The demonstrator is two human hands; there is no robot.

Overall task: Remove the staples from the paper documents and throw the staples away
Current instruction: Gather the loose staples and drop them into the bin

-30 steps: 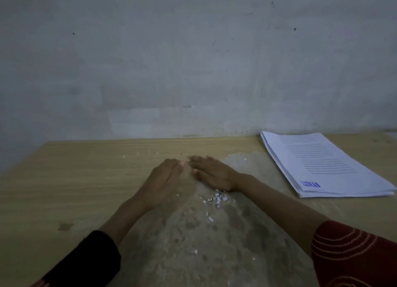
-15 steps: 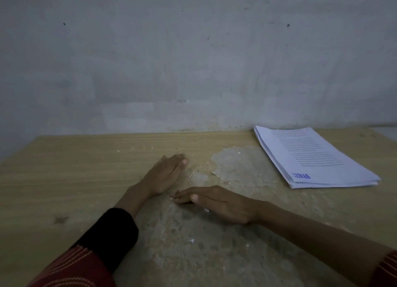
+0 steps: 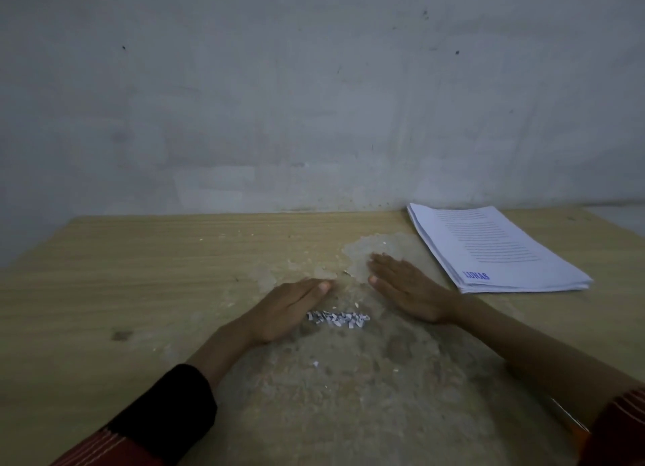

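Beside the left fingers (image 3: 309, 292), staple pile (image 3: 338, 319)

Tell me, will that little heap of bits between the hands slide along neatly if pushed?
Probably not neatly: the heap is many tiny loose pieces, so it would likely spread. They look very light. The worn patch of the table looks rough, so some may snag.

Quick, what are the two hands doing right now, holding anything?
Left hand: open, resting on the table, holding nothing.
Right hand: open, resting on the table, holding nothing.
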